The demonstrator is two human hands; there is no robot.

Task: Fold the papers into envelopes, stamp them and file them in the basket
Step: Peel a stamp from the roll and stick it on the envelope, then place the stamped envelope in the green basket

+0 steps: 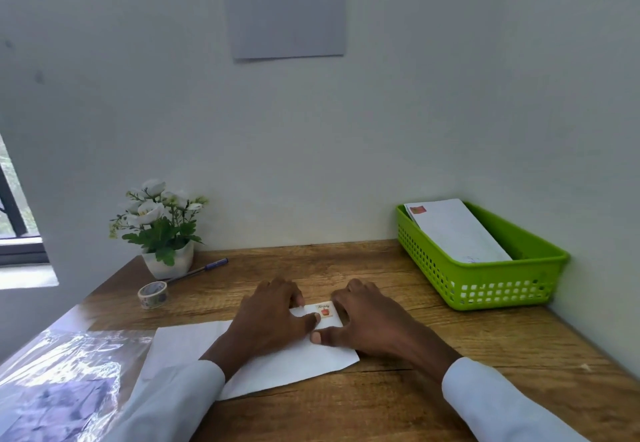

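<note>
The stamp (pixel 325 311), a small white sticker printed with a red cake, is flanked by both hands: the left hand (pixel 268 317) is laid flat with fingers spread and its thumb tip pressed at the stamp's left edge, while the right hand (pixel 367 320) is likewise spread, its thumb stretched along the paper just beneath the stamp and its fingers past the stamp's right side. Nothing is gripped by either hand; only downward pressure is applied. The stamp is thus held in the gap between the two thumbs, at the far right corner of the folded envelope (pixel 263 358), which is spread toward the near edge of the table (pixel 485 355), left of centre. A crooked or wrinkled stamp could be produced if a thumb is dragged sideways before the adhesive takes, and the envelope itself could be slid on the smooth wood if pressure is eased unevenly. Farther out, the green basket (pixel 491 289) at the far right corner is already filled with stamped envelopes (pixel 457 230); the tape roll (pixel 153 295), pen (pixel 199 269) and potted flowers (pixel 161 230) are kept at the far left.
</note>
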